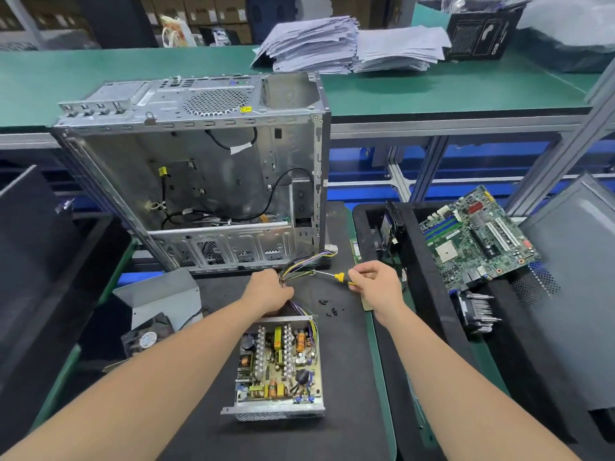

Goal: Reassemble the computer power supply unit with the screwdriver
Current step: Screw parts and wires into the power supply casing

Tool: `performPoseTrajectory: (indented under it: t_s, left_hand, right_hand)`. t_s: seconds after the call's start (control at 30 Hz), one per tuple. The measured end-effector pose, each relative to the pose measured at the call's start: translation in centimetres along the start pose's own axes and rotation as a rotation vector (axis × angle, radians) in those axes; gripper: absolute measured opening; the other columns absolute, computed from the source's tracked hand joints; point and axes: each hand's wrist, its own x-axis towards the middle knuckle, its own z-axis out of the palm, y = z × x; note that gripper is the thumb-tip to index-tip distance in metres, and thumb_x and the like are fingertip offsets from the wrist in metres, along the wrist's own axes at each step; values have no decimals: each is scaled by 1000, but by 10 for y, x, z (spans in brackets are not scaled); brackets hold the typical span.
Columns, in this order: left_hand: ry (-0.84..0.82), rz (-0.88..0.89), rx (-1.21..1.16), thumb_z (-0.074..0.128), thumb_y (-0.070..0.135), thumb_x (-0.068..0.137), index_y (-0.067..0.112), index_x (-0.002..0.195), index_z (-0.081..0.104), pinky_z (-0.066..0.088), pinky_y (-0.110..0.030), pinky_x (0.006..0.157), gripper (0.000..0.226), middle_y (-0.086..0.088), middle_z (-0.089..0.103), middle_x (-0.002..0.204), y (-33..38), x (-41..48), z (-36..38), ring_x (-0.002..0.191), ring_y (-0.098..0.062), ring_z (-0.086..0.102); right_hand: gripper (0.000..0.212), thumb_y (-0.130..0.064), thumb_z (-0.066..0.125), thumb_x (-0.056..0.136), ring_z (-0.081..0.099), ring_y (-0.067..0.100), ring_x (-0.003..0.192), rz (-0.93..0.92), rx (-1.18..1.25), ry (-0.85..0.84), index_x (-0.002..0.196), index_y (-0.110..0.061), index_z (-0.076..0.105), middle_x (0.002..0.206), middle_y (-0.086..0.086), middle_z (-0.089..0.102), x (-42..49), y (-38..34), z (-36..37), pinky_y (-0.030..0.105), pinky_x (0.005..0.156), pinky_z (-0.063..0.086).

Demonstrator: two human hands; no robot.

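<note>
The open power supply unit (278, 364) lies on the black mat of the worktop (346, 377) right in front of me, without its lid, so I see the circuit board with coils, capacitors and heat sinks inside. From its far end a wire bundle (301, 265) of yellow, purple and black cables goes away toward the computer case (199, 168), which stands open and upright behind it. My left hand (269, 291) is over the far edge of the unit, and its fingers are curled around the wire bundle and grip it. My right hand (372, 282) is to the right of it, above the mat; its fingers are pinched together on the yellow and black handle of the screwdriver (336, 277), and the thin shaft points to the left, with the tip near the cables. Some small black screws (331, 309) lie loose on the mat between my two hands. The grey metal cover (159, 297) with a fan lies to the left of the unit. A green motherboard (476, 234) leans in the tray on the right.
</note>
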Motion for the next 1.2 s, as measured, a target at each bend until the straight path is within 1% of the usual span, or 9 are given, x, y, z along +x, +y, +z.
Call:
performPoseTrajectory:
  t_s: [0.13, 0.27, 0.4, 0.57, 0.73, 0.83, 0.9, 1.0, 1.2]
  left_hand:
    - [-70, -36, 79, 47, 33, 103, 9, 86, 58, 47, -32, 68, 32, -13, 72, 86, -6, 2, -5, 84, -31, 64]
    - [-216, -285, -383, 44, 9, 105, 4, 91, 56, 47, -24, 43, 19, -12, 71, 67, -14, 5, 1, 45, -18, 62]
    - [-50, -381, -597, 47, -1, 103, 7, 94, 47, 62, -41, 66, 11, -22, 67, 103, -30, 9, -1, 67, -32, 69]
    - [-43, -120, 99, 45, 33, 109, 4, 106, 55, 48, -36, 78, 31, -18, 65, 114, -43, 6, -10, 101, -33, 62]
    - [159, -26, 198, 66, 60, 91, 7, 130, 37, 49, -40, 72, 72, -15, 56, 127, -49, -6, -14, 105, -36, 64]
    - [309, 207, 85, 72, 54, 89, 20, 112, 42, 50, -39, 72, 52, -1, 52, 110, -49, -14, -18, 89, -23, 59]
    - [287, 405, -5, 71, 46, 92, 27, 101, 46, 49, -37, 68, 33, 6, 55, 89, -51, -19, -23, 76, -13, 55]
    - [37, 648, -18, 64, 50, 92, 35, 95, 61, 51, -31, 68, 16, 9, 64, 77, -56, -28, -31, 73, -9, 61]
    - [-52, 773, -90, 73, 32, 92, 37, 103, 67, 45, -12, 72, 14, 18, 67, 89, -72, -31, -27, 85, -6, 64]
  right_hand:
    - [15, -10, 86, 83, 70, 22, 77, -70, -143, 2, 84, -20, 74, 84, 7, 76, -3, 3, 14, 48, 89, 60]
    - [15, -13, 87, 84, 72, 15, 85, -164, -219, -64, 86, -24, 76, 87, -4, 77, -3, 6, 14, 37, 86, 60]
    - [16, -10, 84, 86, 71, 9, 87, -215, -228, -146, 87, -24, 77, 87, -8, 78, -1, 11, 5, 34, 87, 58]
    - [18, -15, 85, 86, 69, 3, 84, -285, -381, -122, 83, -30, 75, 84, -12, 76, -3, 13, 16, 26, 80, 51]
    - [15, -19, 84, 87, 65, 4, 92, -352, -553, -92, 86, -31, 75, 90, -17, 72, -10, 4, 20, 11, 76, 42]
    - [13, -19, 82, 86, 63, 1, 84, -424, -536, -106, 84, -30, 76, 84, -17, 72, -16, -9, 20, 16, 75, 44]
    - [9, -18, 79, 89, 66, 1, 70, -355, -534, -349, 85, -26, 78, 77, -12, 75, -18, -20, 20, 20, 71, 47]
    - [7, -8, 71, 97, 74, 19, 70, -167, -577, -781, 98, -7, 78, 84, 12, 78, -23, -30, 26, 28, 61, 55]
    - [9, 1, 68, 99, 62, 27, 75, -38, -467, -754, 99, 4, 77, 80, 19, 68, -37, -29, 46, 24, 55, 55]
